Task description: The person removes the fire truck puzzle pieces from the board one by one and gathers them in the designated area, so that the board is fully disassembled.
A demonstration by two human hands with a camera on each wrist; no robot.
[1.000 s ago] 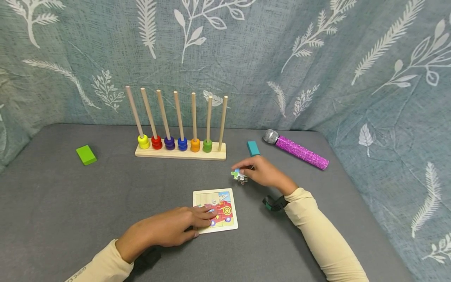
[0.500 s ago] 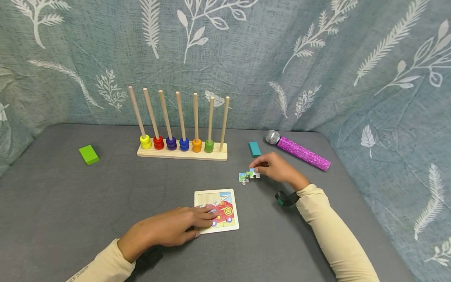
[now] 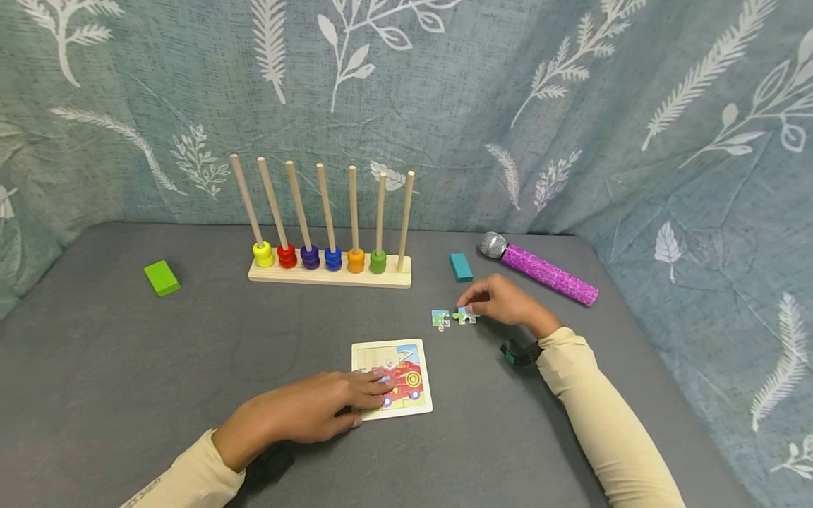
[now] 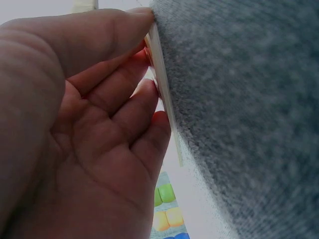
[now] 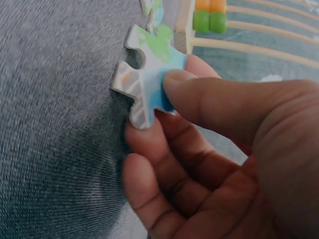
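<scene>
Green, white and blue print covers the thin jigsaw piece [image 5: 157,64] that the right hand [image 3: 502,300] pinches, thumb on the printed face and fingers curled behind. From my end, I see it over the grey table [image 3: 254,339], near a small teal rectangular block [image 3: 461,268]; I can't tell whether its lower edge touches the surface. Just beside it, a second jigsaw piece [image 3: 440,319], printed green and blue, lies on the table.

The left hand [image 3: 317,406] rests across the left part of a square, pale wooden puzzle tray [image 3: 387,343], fingers a little apart, thumb at the edge. Bare wood shows toward the tray's far left corner, and a red vehicle picture takes up much of the rest.

I judge the step in hand to be getting this piece ready to fit. I'd want the pinch shallow, near the blue edge, so the tabs and notch stay free to mate. I'd raise it clear of its neighbour before carrying it across, since a catching tab could drag that one along. Turning it in the air to match the surrounding picture should beat forcing it. The resting fingers hide some of the picture, so I'd ease them toward the frame, bracing the tray lightly, then lower the piece flat and press with one fingertip.
</scene>
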